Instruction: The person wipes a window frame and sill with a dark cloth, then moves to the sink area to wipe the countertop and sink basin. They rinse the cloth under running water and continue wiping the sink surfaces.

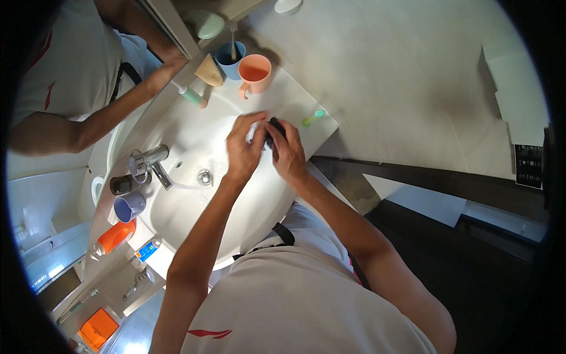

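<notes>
Both hands are close together over the far right rim of a white washbasin (177,212). My right hand (288,155) has its thumb and fingers around a small black object (277,127), mostly covered, so its kind is unclear. My left hand (245,148) is curved beside it, fingertips close to the object. A whitish bit shows between its thumb and fingers; whether it is held is unclear. The chrome faucet (161,175) points towards the metal drain (205,177), and a thin stream of water seems to run there. A green toothbrush (313,118) lies on the counter, right of my hands.
An orange mug (255,74), a blue cup (230,62) with a toothbrush and a beige pouch-like item (209,71) stand at the back. Left are a lilac cup (129,208), an orange bottle (115,238) and a toothpaste tube (148,250). A mirror (101,124) borders the counter.
</notes>
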A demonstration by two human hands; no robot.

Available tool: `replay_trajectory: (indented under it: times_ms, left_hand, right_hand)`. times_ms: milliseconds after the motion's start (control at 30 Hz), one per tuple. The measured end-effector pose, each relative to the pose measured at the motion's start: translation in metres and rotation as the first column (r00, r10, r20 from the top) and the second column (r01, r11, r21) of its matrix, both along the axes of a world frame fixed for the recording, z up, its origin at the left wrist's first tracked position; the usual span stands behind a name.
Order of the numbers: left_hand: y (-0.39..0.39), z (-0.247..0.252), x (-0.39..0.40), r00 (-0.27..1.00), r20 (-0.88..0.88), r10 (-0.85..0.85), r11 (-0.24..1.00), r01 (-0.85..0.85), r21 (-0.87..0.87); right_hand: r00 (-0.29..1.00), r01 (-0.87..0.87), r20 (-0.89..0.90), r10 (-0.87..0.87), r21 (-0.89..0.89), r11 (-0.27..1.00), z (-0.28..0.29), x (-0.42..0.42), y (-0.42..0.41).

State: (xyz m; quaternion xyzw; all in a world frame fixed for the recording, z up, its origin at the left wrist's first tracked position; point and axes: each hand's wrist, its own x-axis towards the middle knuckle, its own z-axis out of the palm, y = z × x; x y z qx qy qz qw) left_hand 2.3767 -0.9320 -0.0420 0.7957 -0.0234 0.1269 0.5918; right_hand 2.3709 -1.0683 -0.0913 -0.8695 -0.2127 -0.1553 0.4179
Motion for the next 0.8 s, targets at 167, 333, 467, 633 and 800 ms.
replay_trajectory:
  times_ms: [167,333,467,633,800]
  left_hand:
    - [0.053,-0.056,-0.089,0.906,-0.359,0.224,0.913,-0.324,-0.248]
    - [0.088,-0.085,-0.136,0.766,-0.593,0.249,0.535,-0.619,-0.575]
    - [0.129,-0.105,-0.141,0.735,-0.595,0.325,0.149,-0.661,-0.735]
    - [0.171,-0.124,-0.151,0.782,-0.547,0.298,0.046,-0.584,-0.811]
    - [0.178,-0.109,-0.144,0.739,-0.586,0.333,0.122,-0.650,-0.750]
  right_hand:
    - [0.997,0.031,0.081,-0.020,-0.135,0.990,-0.049,0.049,0.004]
    - [0.992,-0.046,0.110,0.069,-0.201,0.978,-0.044,0.061,0.039]
    - [0.920,-0.347,0.102,0.380,-0.242,0.906,-0.047,0.047,0.048]
    - [0.837,-0.439,0.184,0.515,-0.334,0.834,-0.056,0.065,0.092]
    - [0.815,-0.406,0.176,0.552,-0.505,0.762,-0.049,0.077,0.094]
